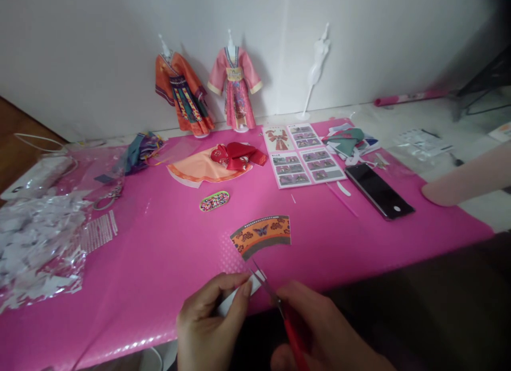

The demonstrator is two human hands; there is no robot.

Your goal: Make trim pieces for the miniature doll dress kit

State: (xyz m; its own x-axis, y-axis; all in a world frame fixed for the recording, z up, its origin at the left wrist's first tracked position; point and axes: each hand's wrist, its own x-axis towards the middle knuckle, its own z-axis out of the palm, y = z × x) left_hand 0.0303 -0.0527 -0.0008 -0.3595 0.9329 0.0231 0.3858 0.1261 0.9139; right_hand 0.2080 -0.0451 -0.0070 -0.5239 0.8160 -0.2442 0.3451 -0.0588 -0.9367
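Observation:
Near the front edge of the pink table, my left hand (213, 318) pinches a small white strip (256, 283), perhaps paper, between thumb and fingers. My right hand (315, 323) grips red-handled scissors (290, 328). Their blades are slightly parted and lie at the strip's right end; whether they touch it I cannot tell. Just beyond both hands a curved orange piece (261, 233) with a butterfly pattern lies flat on the table. Part of the strip is hidden by my left fingers.
Behind lie a tray of beads (214, 200), a peach skirt piece (203, 166) with red cloth, a picture instruction sheet (303, 161) and a phone (379, 190). Two dressed mannequins and a bare mannequin (317, 65) stand by the wall. A plastic bag of scraps (40, 243) is left.

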